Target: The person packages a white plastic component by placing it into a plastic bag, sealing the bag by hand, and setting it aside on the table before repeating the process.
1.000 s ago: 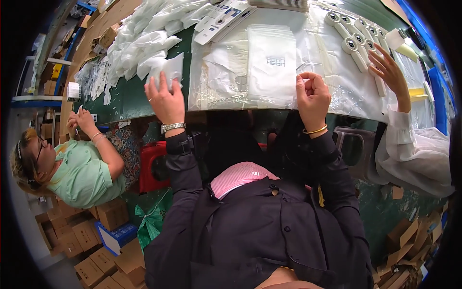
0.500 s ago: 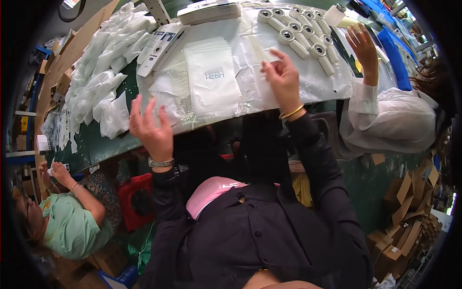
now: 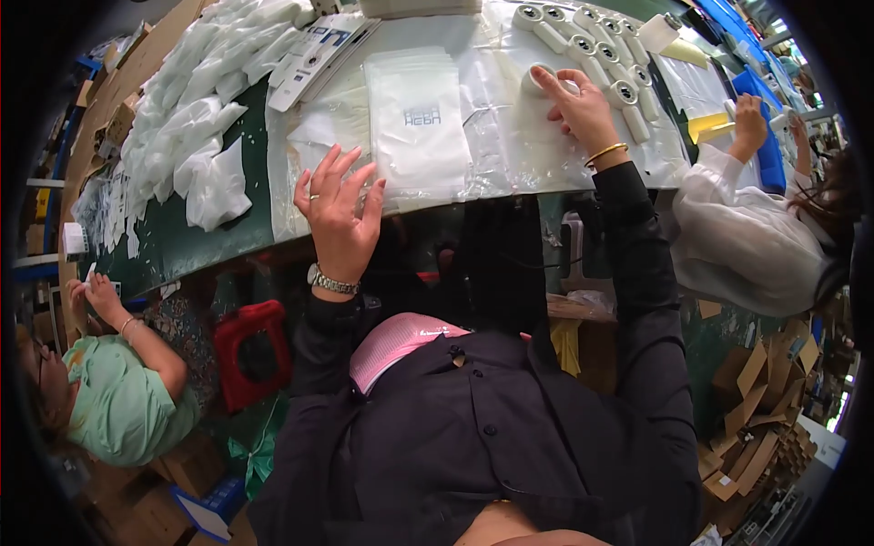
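Observation:
My right hand (image 3: pixel 587 109) is closed around a white handheld device (image 3: pixel 535 84) with a round head. The fingers and palm hide most of its handle. It is held just nearer than the group of similar white devices (image 3: pixel 624 94), which have round heads with dark centres and stubby handles. My left hand (image 3: pixel 341 214) hovers empty at the table's front edge, fingers spread. Just right of it lies a stack of frosted plastic bags (image 3: pixel 419 136) with dark print, fanned at the far end.
A heap of white bags (image 3: pixel 191 136) covers the left of the green table. Flat white printed cartons (image 3: pixel 314 59) lie behind my left hand, and another carton stack (image 3: pixel 419 7) is at the back. A person in white (image 3: pixel 746 227) sits right; another in green (image 3: pixel 137 400) sits left.
My right hand has moved toward the group of devices and taken hold of one. My left hand has shifted right, toward the bag stack. The view has tilted slightly.

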`<state>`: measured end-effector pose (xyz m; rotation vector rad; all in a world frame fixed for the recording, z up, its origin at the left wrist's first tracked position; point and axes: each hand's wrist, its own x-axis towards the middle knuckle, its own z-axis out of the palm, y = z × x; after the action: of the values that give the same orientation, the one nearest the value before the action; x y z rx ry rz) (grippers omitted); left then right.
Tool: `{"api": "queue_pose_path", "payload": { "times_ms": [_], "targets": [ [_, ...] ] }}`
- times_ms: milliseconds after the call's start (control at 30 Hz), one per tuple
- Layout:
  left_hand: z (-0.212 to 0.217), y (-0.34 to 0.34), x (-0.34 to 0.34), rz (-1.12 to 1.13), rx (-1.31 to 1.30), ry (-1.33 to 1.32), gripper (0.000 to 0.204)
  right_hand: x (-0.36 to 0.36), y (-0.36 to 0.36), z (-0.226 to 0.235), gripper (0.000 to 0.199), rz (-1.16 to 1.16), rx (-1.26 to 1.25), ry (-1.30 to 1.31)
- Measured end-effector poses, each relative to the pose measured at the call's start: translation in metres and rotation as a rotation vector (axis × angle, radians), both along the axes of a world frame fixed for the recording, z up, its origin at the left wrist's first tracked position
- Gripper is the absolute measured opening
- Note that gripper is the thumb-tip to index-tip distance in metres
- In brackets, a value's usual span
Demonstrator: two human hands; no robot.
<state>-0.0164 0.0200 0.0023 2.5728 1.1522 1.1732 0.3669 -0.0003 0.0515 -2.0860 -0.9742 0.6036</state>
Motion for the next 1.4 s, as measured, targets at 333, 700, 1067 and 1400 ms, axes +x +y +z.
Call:
{"api": "queue_pose_path", "payload": {
  "times_ms": [333,700,1067,1400],
  "targets": [
    [0.002,-0.013,0.004,-0.092,-0.029,0.048,0.028,-0.065,-0.047,-0.019,0.049,0.175,0.178,-0.747],
    [0.001,-0.010,0.004,-0.138,-0.028,0.015,0.018,-0.192,-0.100,-0.040,0.055,0.326,0.610,0.330],
    [-0.008,0.008,0.009,-0.151,-0.095,0.081,0.007,-0.195,-0.107,-0.055,0.053,0.400,0.541,0.243],
    [-0.001,0.005,0.009,-0.177,-0.116,0.071,0.007,-0.193,-0.107,-0.059,0.049,0.397,0.597,0.298]
  ]
}}
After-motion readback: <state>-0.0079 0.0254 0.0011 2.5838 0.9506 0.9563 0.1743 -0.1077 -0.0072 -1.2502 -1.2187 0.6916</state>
